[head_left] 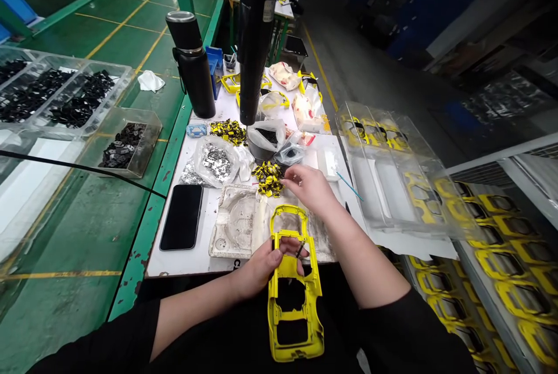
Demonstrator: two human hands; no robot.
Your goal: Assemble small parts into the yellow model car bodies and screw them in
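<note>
Left hand (258,266) gripping a long yellow plastic housing (288,269); right hand (310,187) at a heap of small yellow-and-black parts (268,179).
The housing is at lower centre of the picture, the left thumb on its edge, fingers showing through an opening; the right hand, near mid-picture, has thumb and forefinger drawn narrow at the heap's right edge, though I cannot tell whether they pinch a part; a stained off-white moulded tray (238,224) lies just below the heap; a black rectangular phone (182,217) lies to its left; a translucent plastic bag of silvery pieces (217,163) sits above, left of centre.
</note>
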